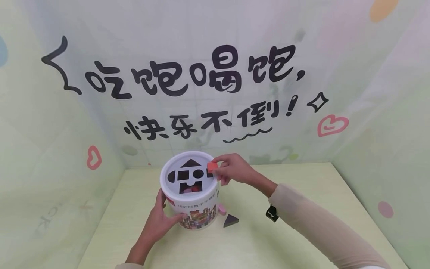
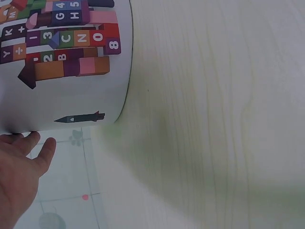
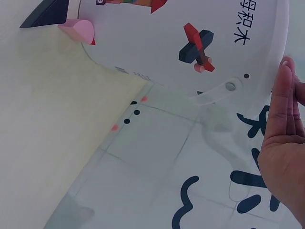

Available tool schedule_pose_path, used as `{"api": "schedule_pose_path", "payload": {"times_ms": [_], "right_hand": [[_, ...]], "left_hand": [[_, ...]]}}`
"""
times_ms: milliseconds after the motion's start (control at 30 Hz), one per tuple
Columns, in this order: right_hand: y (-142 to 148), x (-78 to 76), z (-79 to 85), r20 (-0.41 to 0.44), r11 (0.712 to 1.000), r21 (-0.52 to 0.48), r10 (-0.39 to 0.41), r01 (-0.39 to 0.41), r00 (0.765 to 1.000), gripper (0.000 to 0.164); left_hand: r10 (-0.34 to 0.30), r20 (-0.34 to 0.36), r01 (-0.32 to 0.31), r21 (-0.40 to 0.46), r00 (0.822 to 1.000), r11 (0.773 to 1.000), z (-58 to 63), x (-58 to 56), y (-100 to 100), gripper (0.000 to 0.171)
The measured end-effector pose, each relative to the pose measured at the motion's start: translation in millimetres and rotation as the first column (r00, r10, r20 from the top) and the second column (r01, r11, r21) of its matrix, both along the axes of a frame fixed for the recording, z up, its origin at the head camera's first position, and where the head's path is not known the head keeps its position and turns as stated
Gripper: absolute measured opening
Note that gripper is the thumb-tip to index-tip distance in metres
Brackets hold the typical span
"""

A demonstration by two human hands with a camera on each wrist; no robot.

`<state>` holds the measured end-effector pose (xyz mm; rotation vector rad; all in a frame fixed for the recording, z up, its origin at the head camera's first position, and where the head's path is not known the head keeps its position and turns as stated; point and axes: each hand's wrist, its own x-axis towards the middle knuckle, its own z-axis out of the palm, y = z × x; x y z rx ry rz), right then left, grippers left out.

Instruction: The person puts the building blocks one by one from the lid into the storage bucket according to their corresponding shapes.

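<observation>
Head view: the right hand pinches an orange block at the bucket lid's edge; the left hand, fingers straight, steadies its side on the surface.

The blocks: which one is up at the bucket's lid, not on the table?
The orange-red block, pinched in the right hand; the pink and dark triangular ones lie on the table.

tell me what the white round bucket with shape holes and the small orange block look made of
White round bucket: probably plastic or coated card; smooth, slightly glossy wall with printed block pictures. Its lid looks like matte white plastic. Small orange block, pinched in the right hand: likely painted wood, flat matte colour, crisp edges.
</observation>
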<state>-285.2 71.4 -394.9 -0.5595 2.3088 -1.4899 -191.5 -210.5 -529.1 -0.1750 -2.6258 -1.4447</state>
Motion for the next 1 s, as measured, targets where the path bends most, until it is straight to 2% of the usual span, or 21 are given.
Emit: {"api": "schedule_pose_path", "payload": {"times_ms": [467, 700, 1000], "right_hand": [[-41, 4.1, 5.2, -0.023, 0.999, 0.014, 0.031, -0.03, 0.999, 0.033], [-54, 4.4, 2.5, -0.016, 0.998, -0.024, 0.05, -0.05, 0.999, 0.034], [-68, 8.2, 4.2, -0.032, 0.998, 0.003, 0.059, -0.059, 0.998, 0.032]], "left_hand": [[-0.005, 0.008, 0.005, -0.001, 1.0, 1.0, -0.6, 0.0, -1, 0.119], [-0.002, 0.021, 0.002, 0.002, 1.0, 1.0, -0.9, 0.3, -1, 0.12], [-0.003, 0.036, 0.003, -0.002, 0.999, 1.0, 0.8, 0.3, 0, 0.12]]}}
